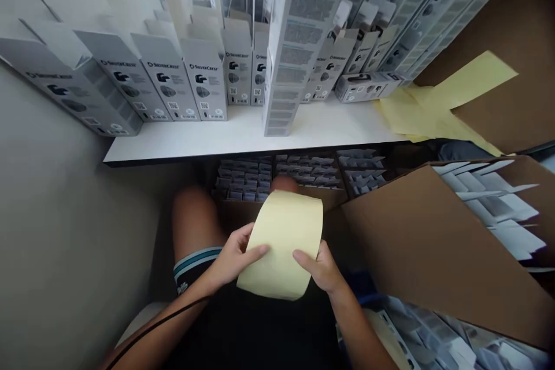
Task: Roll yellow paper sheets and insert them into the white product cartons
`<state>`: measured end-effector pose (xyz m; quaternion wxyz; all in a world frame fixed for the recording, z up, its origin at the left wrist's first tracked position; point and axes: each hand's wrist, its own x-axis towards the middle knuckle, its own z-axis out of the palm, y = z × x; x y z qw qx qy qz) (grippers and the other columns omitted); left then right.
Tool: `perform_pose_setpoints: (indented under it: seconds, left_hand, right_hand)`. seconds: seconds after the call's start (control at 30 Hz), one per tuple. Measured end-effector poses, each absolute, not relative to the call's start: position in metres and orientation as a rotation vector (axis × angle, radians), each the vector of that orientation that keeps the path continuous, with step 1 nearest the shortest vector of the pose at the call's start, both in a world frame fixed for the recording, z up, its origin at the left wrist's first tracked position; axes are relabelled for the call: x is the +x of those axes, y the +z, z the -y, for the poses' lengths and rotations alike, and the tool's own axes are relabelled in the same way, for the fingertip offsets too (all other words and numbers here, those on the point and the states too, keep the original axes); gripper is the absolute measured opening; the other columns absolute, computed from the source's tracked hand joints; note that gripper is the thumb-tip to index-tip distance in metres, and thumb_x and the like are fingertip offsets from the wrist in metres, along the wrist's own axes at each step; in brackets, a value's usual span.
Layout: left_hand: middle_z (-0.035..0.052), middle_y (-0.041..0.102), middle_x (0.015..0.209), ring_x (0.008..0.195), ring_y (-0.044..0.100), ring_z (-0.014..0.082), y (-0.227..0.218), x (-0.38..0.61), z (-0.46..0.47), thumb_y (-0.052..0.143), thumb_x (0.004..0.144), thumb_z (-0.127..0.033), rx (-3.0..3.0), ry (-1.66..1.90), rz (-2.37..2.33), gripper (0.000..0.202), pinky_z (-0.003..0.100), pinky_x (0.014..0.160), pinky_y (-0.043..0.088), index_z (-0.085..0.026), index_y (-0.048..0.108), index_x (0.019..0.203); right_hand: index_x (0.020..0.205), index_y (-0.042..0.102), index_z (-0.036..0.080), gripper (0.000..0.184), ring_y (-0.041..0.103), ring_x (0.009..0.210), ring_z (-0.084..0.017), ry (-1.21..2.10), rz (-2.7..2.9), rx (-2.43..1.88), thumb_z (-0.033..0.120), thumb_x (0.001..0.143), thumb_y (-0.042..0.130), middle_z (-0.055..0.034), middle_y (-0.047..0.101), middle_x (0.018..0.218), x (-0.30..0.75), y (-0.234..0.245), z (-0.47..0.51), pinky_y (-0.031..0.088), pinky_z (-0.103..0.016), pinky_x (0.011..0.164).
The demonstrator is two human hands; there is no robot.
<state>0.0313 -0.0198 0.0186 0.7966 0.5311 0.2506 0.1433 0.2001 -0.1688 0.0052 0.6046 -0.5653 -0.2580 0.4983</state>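
Note:
A pale yellow sheet of paper (284, 237), curved as if being folded, is held over my lap. My left hand (236, 254) grips its left edge, thumb on top. My right hand (321, 266) pinches its right lower edge. Both hands are closed on the sheet. Below it are my bare knees and dark shorts.
A white shelf (234, 133) ahead carries a row of grey SilverCrest product boxes (203, 78), several open-topped. More yellow sheets (437, 104) lie at the right. Brown cartons (416, 243) with flat white packs stand right; packed boxes (277, 176) sit under the shelf.

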Motion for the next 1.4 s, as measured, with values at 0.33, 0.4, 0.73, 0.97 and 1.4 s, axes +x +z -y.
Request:
perform_pose_setpoints:
  seconds: [0.33,0.4,0.73,0.97,1.4]
  left_hand:
    - [0.0059,0.077,0.098,0.084,0.074,0.0224,0.011,-0.015,0.032,0.077,0.083,-0.04,1.132,0.662,-0.841,0.07,0.031,0.07,0.06,-0.023,0.043,0.142]
    - [0.0077,0.075,0.109,0.091,0.074,0.0224,0.005,-0.02,0.033,0.076,0.084,-0.038,1.183,0.734,-0.86,0.076,0.033,0.075,0.06,-0.026,0.034,0.147]
    - [0.0056,0.058,0.109,0.1,0.064,0.0209,-0.001,-0.035,0.024,0.066,0.092,-0.027,1.639,0.952,-0.923,0.018,0.033,0.081,0.054,-0.027,0.071,0.109]
    - [0.0069,0.056,0.122,0.115,0.06,0.0244,-0.001,-0.034,0.021,0.066,0.09,-0.027,1.729,0.998,-1.023,0.016,0.042,0.101,0.05,-0.025,0.074,0.104]
    - [0.0037,0.076,0.089,0.082,0.071,0.0174,0.019,-0.034,0.02,0.073,0.089,-0.024,2.288,1.031,-0.753,0.011,0.033,0.076,0.048,-0.02,0.074,0.099]
  right_hand:
    - [0.114,0.075,0.025,0.048,0.072,0.111,-0.034,1.37,0.621,-1.325,0.049,0.073,0.083,-0.008,0.077,0.119,0.17,0.012,0.125,0.06,-0.048,0.093]
    - [0.114,0.073,0.025,0.05,0.072,0.111,-0.033,1.374,0.587,-1.343,0.048,0.072,0.084,-0.0076,0.077,0.119,0.161,0.011,0.115,0.06,-0.048,0.096]
    - [0.112,0.075,0.027,0.039,0.072,0.107,-0.032,1.321,0.696,-1.271,0.047,0.078,0.079,-0.0056,0.077,0.118,0.149,0.005,0.107,0.061,-0.044,0.09]
    - [0.096,0.08,0.025,0.025,0.074,0.089,-0.03,1.268,0.826,-1.316,0.047,0.084,0.072,-0.0054,0.08,0.096,0.155,0.007,0.107,0.059,-0.042,0.081]
    - [0.08,0.074,0.018,0.031,0.065,0.067,-0.02,1.237,1.098,-1.375,0.044,0.09,0.06,-0.0045,0.072,0.074,0.145,0.007,0.1,0.052,-0.029,0.061]
